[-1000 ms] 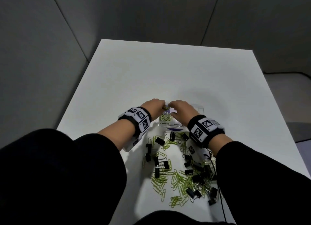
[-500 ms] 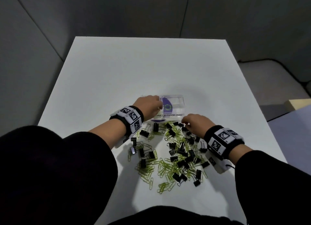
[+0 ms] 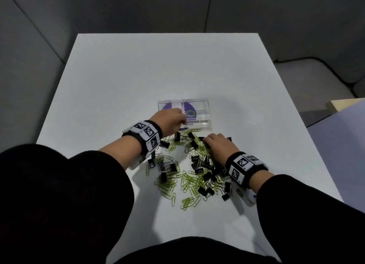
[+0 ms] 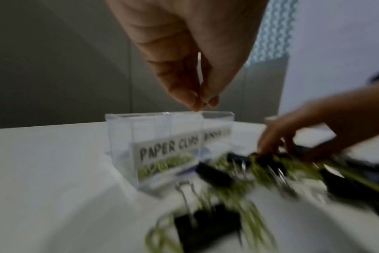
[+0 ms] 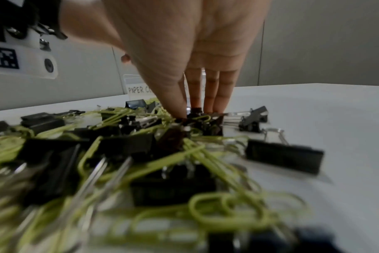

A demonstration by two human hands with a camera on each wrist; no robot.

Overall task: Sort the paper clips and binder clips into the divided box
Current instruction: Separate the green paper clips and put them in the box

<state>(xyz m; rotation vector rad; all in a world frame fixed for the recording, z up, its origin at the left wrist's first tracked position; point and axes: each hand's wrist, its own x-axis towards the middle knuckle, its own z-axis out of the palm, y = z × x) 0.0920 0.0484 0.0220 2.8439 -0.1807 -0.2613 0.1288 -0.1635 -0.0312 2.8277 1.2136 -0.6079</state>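
Observation:
A clear divided box (image 3: 205,113) stands on the white table (image 3: 158,70); its labels read PAPER CLIPS and BINDER CLIPS. Green paper clips lie in its left compartment (image 4: 162,167). My left hand (image 3: 182,115) hovers over that compartment with its fingertips (image 4: 193,101) bunched together and no clip visible between them. In front of the box lies a mixed pile of green paper clips (image 3: 189,182) and black binder clips (image 3: 207,177). My right hand (image 3: 205,142) reaches down into the pile. Its thumb and fingers (image 5: 195,95) pinch a black binder clip (image 5: 214,123).
The pile spreads between my two forearms toward the table's near edge. A lone binder clip (image 5: 283,155) lies to the right of the pile. A tan block (image 3: 343,104) sits off the table at far right. Grey wall panels surround the table.
My right hand has left the box and dropped back onto the pile's far edge. My left hand has stayed over the box's left compartment.

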